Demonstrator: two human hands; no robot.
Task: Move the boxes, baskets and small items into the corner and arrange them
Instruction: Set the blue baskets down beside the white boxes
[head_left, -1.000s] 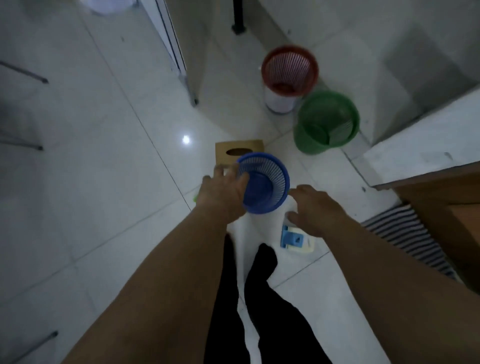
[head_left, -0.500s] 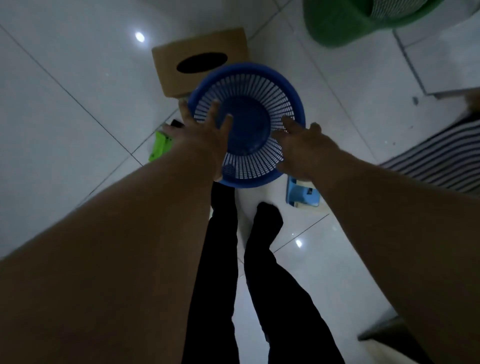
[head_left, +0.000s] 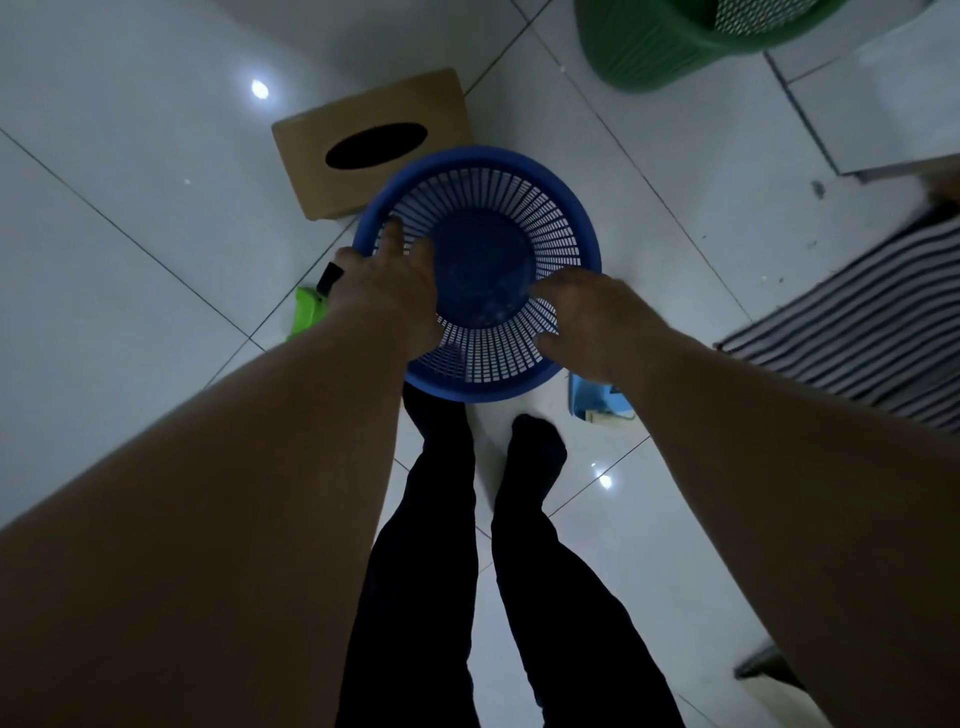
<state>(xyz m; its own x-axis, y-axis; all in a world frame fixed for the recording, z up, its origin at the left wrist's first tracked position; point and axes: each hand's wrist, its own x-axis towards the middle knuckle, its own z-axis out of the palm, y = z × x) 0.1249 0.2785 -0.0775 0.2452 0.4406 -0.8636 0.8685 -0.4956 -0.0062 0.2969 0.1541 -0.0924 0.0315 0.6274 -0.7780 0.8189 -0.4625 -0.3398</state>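
Note:
A blue plastic mesh basket (head_left: 498, 208) stands upright, mouth up, just ahead of my feet. My left hand (head_left: 384, 291) grips its left rim, fingers hooked inside and thumb outside. Over the near right rim lies my right hand (head_left: 592, 317), fingers and thumb reaching onto the inner wall. A brown cardboard tissue box (head_left: 374, 145) with an oval slot sits on the floor behind the basket, touching or nearly touching it. A green basket (head_left: 665, 47) stands at the upper right.
A small bright-green item with a black tip (head_left: 306, 312) lies on the floor under my left wrist. A light-blue and white small item (head_left: 597, 408) lies under my right wrist. A striped mat (head_left: 857, 322) covers the floor at right. My legs (head_left: 441, 519) stand below the basket.
My head has dropped closer to the floor. The blue basket went from hanging tilted in my left hand to upright and low. My right hand came onto its right rim.

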